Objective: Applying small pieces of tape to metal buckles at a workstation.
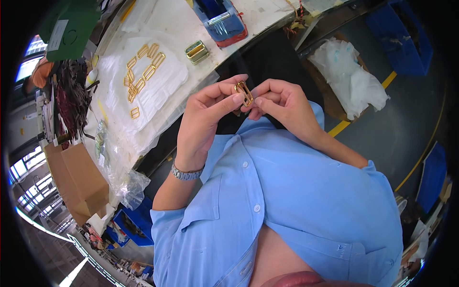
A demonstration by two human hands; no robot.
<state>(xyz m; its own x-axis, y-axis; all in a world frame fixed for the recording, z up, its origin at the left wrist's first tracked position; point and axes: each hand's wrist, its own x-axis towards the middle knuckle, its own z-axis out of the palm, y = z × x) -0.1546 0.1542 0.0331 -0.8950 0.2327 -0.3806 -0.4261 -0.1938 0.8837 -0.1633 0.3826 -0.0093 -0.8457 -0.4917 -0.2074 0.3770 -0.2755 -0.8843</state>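
A gold slide buckle [245, 94] with a slotted frame is pinched between the thumb and fingers of my left hand [203, 110], in front of my chest. My right hand [284, 103] is closed too, its thumb and forefinger gripping at the buckle's right edge. Its other fingers are curled in. To the left, several similar gold buckles [148, 72] lie in a loose ring on a white plastic sheet [167, 88], with a single one [135, 113] apart from them. A small shiny green-and-gold block [196, 51] sits near the table edge.
A blue tape dispenser [224, 28] stands on the white worktable [258, 12]. At left are a clear plastic bag [126, 189], a cardboard box [79, 179] and dark hanging strips [71, 100]. On the right, a box holds white plastic wrapping [346, 71]; blue bins [399, 40] stand beyond.
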